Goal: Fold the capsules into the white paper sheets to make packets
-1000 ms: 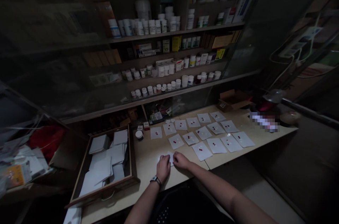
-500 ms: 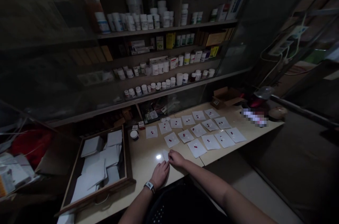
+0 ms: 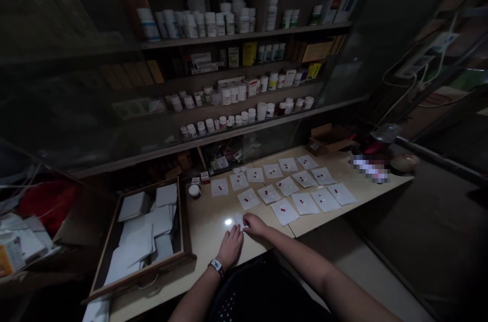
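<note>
On the counter's front part, a small white paper (image 3: pixel 239 219) lies partly covered by my hands. My right hand (image 3: pixel 254 225) is closed, with fingertips pinched at the paper's right edge. My left hand (image 3: pixel 230 247), with a watch (image 3: pixel 215 265) on its wrist, rests on the lower left of the paper, fingers stretched out. How much paper lies beneath the fingers is hidden. Beyond them, several white paper squares (image 3: pixel 285 212) are spread in rows, bearing small red and pale pills. A white-capped bottle (image 3: pixel 194 191) stands at the rows' left.
To the left, an open wooden drawer (image 3: pixel 183 251) holds stacks of white paper (image 3: pixel 135 240). Shelves (image 3: pixel 244 36) with medicine bottles and boxes rise behind the counter (image 3: pixel 206 235). An open cardboard box (image 3: pixel 330 138) sits at the back right. Two small boxes (image 3: pixel 205 177) stand behind the bottle.
The fingers of my left hand have straightened and drawn slightly apart from my right hand. The view has shifted a little. The paper squares stay in place.
</note>
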`<action>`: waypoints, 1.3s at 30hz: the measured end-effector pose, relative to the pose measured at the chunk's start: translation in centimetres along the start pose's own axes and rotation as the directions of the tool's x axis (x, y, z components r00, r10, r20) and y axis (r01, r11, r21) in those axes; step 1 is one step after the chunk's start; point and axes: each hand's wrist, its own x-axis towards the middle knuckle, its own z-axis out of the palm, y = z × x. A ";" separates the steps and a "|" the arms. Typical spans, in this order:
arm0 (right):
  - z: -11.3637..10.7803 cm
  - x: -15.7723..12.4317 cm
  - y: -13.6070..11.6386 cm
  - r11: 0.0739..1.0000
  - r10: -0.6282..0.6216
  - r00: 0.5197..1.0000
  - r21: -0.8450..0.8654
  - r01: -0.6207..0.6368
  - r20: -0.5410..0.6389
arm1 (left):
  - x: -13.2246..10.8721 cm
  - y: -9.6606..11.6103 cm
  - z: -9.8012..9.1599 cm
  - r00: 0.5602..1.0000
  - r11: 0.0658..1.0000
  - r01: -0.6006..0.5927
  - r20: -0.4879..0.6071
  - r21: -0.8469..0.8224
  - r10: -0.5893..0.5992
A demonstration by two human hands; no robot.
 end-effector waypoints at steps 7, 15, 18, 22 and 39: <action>-0.3 0.3 -0.1 1.000 -0.005 1.000 0.000 0.005 0.025 | 0.3 -0.1 -0.8 1.000 0.998 0.018 -0.017 -0.058 -0.019; 0.0 -1.3 -0.6 0.999 -0.027 0.999 -0.030 0.026 -0.045 | -0.1 -0.3 -1.0 1.000 1.000 0.011 -0.001 -0.018 -0.011; 0.2 -2.4 -1.0 0.987 -0.096 0.995 -0.136 0.090 -0.036 | -0.3 -0.1 -0.8 1.000 0.999 0.024 -0.006 -0.022 -0.024; -0.2 -3.7 -1.6 0.940 -0.152 0.985 -0.295 0.169 0.080 | -0.5 0.1 -0.6 0.998 0.998 0.049 -0.026 -0.043 -0.050; -0.2 -6.9 0.3 0.879 -0.316 0.926 -0.302 0.368 0.208 | -0.8 -0.8 0.8 1.000 0.989 0.004 0.023 -0.146 -0.001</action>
